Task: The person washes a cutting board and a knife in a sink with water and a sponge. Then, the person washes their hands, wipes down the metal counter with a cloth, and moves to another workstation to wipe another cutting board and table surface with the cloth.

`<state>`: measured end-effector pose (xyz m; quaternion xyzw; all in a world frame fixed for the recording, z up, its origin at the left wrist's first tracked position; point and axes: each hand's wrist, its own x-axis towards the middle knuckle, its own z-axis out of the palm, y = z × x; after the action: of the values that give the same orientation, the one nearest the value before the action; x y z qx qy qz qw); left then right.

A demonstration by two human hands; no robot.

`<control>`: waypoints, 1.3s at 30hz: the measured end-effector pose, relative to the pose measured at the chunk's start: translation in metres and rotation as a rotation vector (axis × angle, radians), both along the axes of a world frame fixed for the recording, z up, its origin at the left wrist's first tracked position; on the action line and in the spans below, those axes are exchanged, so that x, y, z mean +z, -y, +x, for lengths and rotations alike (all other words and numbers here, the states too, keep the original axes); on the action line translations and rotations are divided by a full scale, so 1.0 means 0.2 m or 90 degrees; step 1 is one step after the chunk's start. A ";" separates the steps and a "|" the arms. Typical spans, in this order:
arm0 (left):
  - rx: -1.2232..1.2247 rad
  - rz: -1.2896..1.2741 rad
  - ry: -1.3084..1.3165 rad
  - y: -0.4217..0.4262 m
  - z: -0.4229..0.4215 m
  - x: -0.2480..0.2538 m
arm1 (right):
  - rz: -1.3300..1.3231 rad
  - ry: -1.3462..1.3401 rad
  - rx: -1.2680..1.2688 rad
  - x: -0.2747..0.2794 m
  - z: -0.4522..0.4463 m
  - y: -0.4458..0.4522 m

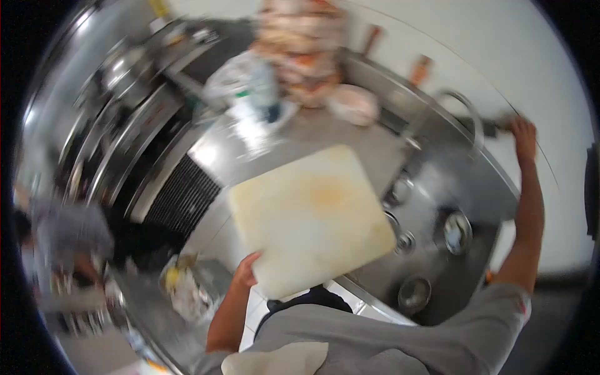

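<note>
A large, stained white cutting board (312,219) extends in front of my body, partly over the sink's near-left edge. My left hand (247,270) is closed on the board's near-left edge, with the fingers underneath hidden. On the far right, my right arm reaches to the wall behind the sink. There my right hand (524,130) is closed round the handle of what looks like a knife (490,128), its dark, blurred blade pointing left behind the faucet (472,112).
The steel sink (431,187) holds several metal bowls or strainers, including one bowl (415,295). Two brown handles (421,70) stick up along the wall. A stacked mesh sack (303,50) and a pale bowl (353,104) stand behind. Another person (65,240) works at left.
</note>
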<state>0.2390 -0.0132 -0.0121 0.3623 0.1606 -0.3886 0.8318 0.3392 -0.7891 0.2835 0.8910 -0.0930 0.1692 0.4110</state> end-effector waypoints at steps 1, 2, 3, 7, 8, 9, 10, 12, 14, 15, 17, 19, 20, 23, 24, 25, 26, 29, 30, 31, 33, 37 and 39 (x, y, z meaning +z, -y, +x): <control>0.014 0.004 0.017 0.02 0.01 0.04 | -0.019 0.019 0.022 0.04 -0.06 0.03; 0.004 -0.044 0.007 0.02 0.01 0.00 | -0.066 0.013 -0.057 0.13 -0.12 -0.12; 0.012 -0.087 -0.004 0.01 0.00 -0.03 | -0.117 0.063 -0.014 0.16 -0.18 -0.10; 0.002 -0.066 0.038 0.04 0.03 0.02 | -0.117 0.129 -0.092 0.33 -0.36 -0.12; 0.017 -0.057 0.048 0.05 0.03 0.03 | -0.111 0.136 -0.103 0.36 -0.40 -0.10; 0.035 -0.048 0.057 0.06 0.02 0.03 | -0.114 0.136 -0.109 0.37 -0.44 -0.10; 0.034 -0.047 0.057 0.06 0.02 0.03 | -0.110 0.157 -0.116 0.36 -0.47 -0.10; 0.031 -0.075 0.060 0.04 0.01 0.04 | -0.103 0.178 -0.117 0.33 -0.50 -0.14; 0.038 -0.070 0.048 0.05 0.01 0.07 | -0.044 0.190 -0.198 0.30 -0.54 -0.20; 0.041 -0.066 0.035 0.06 0.01 0.09 | -0.044 0.196 -0.197 0.30 -0.53 -0.21; 0.037 -0.067 0.024 0.07 0.02 0.11 | -0.053 0.189 -0.173 0.31 -0.50 -0.25; 0.037 -0.062 0.008 0.08 0.02 0.11 | -0.058 0.195 -0.153 0.34 -0.43 -0.27; 0.045 -0.061 0.011 0.08 0.01 0.11 | -0.073 0.176 -0.137 0.36 -0.38 -0.28; 0.052 -0.068 0.016 0.08 0.01 0.13 | -0.076 0.139 -0.100 0.33 -0.17 -0.32; 0.045 -0.078 0.017 0.09 0.01 0.14 | -0.070 0.120 -0.085 0.30 -0.10 -0.33; 0.055 -0.078 0.023 0.08 0.01 0.12 | -0.082 0.101 -0.086 0.27 -0.02 -0.35; 0.062 -0.064 0.016 0.07 0.01 0.09 | -0.075 0.095 -0.099 0.24 0.05 -0.37; 0.081 -0.046 0.006 0.05 0.03 0.05 | -0.022 0.055 -0.115 0.18 0.26 -0.35; 0.081 -0.044 -0.002 0.04 0.01 0.04 | 0.003 0.021 -0.076 0.17 0.29 -0.35; 0.134 -0.048 0.008 0.05 0.02 0.04 | -0.003 0.018 -0.027 0.11 0.35 -0.31; 0.075 -0.024 -0.043 0.04 0.00 0.08 | 0.050 -0.020 0.090 -0.08 0.59 0.00; 0.089 -0.014 -0.044 0.02 -0.01 0.07 | 0.161 -0.110 -0.004 -0.13 0.99 -0.07; 0.093 -0.075 -0.034 0.02 -0.02 0.10 | 0.137 -0.025 0.340 -0.13 1.19 -0.22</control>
<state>0.2353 -0.0169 0.0086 0.2893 0.1857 -0.3455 0.8732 0.5778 -0.7455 0.2573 0.9255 0.1353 0.2432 0.2569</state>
